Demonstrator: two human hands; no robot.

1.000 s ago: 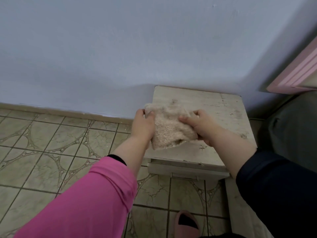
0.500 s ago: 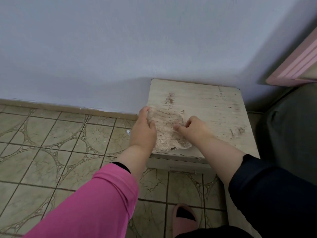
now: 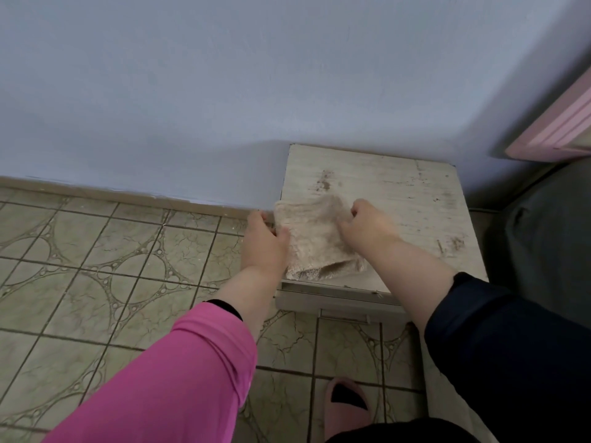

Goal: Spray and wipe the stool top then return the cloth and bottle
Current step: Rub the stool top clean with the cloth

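Your beige terry cloth [image 3: 315, 241] lies spread on the near-left corner of the stool top [image 3: 393, 199], its lower hem bunched right at the stool's front edge. Your left hand [image 3: 263, 243] pinches the cloth's left side where it overhangs the stool's left edge, thumb on top. Your right hand [image 3: 364, 223] has its fingers curled into the cloth's upper right part, gripping it against the stool top. Brown smudges [image 3: 324, 183] mark the stool top just beyond the cloth, and more marks sit toward the stool's right edge. In front of the stool, a pink slipper [image 3: 347, 407] rests on the tiled floor [image 3: 96, 266].
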